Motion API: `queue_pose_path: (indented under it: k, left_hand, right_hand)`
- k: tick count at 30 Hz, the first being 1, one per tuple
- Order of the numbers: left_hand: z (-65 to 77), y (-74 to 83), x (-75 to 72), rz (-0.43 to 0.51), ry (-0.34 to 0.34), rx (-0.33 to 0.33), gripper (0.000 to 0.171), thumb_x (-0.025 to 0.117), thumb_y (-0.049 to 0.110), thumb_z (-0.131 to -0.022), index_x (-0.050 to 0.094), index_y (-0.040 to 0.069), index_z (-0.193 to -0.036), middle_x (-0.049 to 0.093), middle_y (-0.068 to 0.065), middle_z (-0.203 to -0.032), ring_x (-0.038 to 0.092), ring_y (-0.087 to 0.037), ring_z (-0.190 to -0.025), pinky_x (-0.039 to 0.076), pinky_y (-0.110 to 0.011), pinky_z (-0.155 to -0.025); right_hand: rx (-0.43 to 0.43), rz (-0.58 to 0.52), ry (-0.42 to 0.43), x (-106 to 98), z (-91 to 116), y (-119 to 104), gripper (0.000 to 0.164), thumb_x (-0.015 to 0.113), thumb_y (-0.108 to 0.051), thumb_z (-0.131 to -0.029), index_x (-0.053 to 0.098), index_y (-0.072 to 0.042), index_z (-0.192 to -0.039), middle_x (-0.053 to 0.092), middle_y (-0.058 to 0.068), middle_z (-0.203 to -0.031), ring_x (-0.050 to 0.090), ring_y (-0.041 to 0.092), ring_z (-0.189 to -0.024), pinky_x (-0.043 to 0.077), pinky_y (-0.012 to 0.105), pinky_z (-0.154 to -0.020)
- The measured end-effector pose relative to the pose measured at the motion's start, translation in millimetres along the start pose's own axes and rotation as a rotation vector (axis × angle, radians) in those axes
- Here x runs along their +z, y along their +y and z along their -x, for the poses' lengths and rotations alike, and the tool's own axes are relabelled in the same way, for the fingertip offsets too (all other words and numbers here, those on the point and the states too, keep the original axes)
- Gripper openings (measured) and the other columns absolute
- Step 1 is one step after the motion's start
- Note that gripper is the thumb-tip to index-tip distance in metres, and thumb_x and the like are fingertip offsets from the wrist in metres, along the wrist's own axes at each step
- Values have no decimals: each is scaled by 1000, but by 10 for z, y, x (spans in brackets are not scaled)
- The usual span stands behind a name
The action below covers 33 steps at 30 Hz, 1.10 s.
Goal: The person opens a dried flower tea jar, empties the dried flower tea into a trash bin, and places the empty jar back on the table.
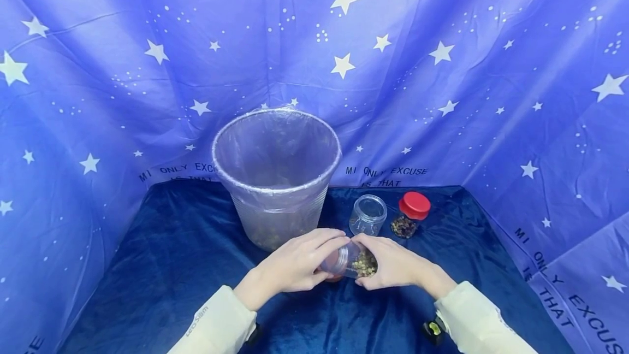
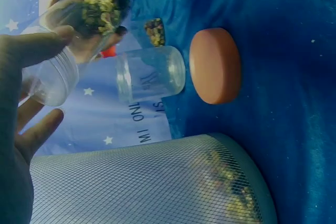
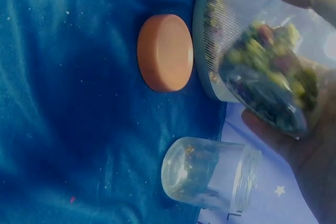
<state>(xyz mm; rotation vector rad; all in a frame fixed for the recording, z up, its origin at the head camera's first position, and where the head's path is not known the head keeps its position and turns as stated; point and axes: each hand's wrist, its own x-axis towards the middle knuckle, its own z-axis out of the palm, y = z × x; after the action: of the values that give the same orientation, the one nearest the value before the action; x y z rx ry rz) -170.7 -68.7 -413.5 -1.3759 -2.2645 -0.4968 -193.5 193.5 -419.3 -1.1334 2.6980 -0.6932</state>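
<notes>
left hand (image 1: 297, 261) and right hand (image 1: 398, 265), fingers curled round one tilted jar (image 1: 349, 261) of dried bits (image 1: 365, 264), orange lid (image 2: 216, 66) below, mesh bin (image 1: 277, 223) beyond

From above, the head view faces forward-down; closer, sideways wrist views share the held jar (image 3: 278, 66) and orange lid (image 2: 215, 66).

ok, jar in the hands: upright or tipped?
Tipped: the jar slants, threaded neck toward the left hand, contents toward the right hand.

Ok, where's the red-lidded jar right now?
In the head view, the red-lidded jar stands right of centre on the blue cloth, beyond the right hand, with an open clear jar just to its left.
</notes>
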Motion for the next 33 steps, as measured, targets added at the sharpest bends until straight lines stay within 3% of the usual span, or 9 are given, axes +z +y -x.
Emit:
queue_pose_path:
  k: [4,9,11,15,19,25,31,33]
  left_hand:
    - [13,-7,46,-49,31,55,61,80,34,-80,56,14,-132,59,-7,-129,57,-19,-121,53,-29,-97]
    - [18,1,112,-136,83,128,62,75,40,-83,54,10,-134,58,-10,-125,58,-21,-117,53,-29,-96]
    - [24,8,128,-119,84,108,63,73,40,-85,53,9,-135,57,-10,-125,58,-21,-117,53,-29,-96]
    - [19,14,127,-65,59,-2,62,70,41,-88,50,9,-137,56,-11,-127,57,-22,-117,55,-30,-91]
    - [-25,30,116,-84,18,-69,61,68,41,-90,47,8,-137,54,-12,-128,55,-24,-118,57,-32,-87]
    - [-68,56,151,-166,16,-31,58,61,41,-93,44,2,-133,52,-14,-124,55,-25,-113,52,-32,-95]
    - [-91,88,181,-195,38,-2,54,28,46,-105,45,1,-130,53,-12,-120,54,-22,-104,50,-30,-94]
    - [-105,97,183,-184,28,-13,55,26,47,-105,46,2,-129,53,-11,-119,53,-21,-101,50,-29,-92]
  right_hand:
    - [4,-45,-2,23,18,-25,62,82,-29,-68,53,-20,-122,66,-1,-102,59,2,-86,52,22,-74]
    - [0,-95,-2,52,46,-39,62,83,-30,-69,52,-23,-123,66,-4,-101,59,1,-86,52,22,-74]
    - [7,-82,9,63,52,-35,63,84,-34,-70,52,-24,-124,66,-4,-102,59,1,-87,52,22,-75]
    - [20,-26,63,62,45,-17,64,84,-37,-68,54,-23,-122,67,-4,-101,59,1,-87,52,23,-75]
    - [7,11,115,42,22,-11,62,84,-32,-65,56,-18,-118,67,-5,-95,59,1,-83,52,24,-73]
    - [-3,24,149,32,9,-12,63,85,-31,-61,57,-17,-115,66,-7,-93,57,0,-80,51,23,-71]
    - [-2,46,172,79,35,16,62,86,-33,-60,57,-18,-113,66,-9,-94,57,-1,-79,51,22,-69]
    - [-4,55,185,93,46,18,62,86,-34,-59,58,-18,-112,66,-10,-92,57,-1,-78,51,22,-69]
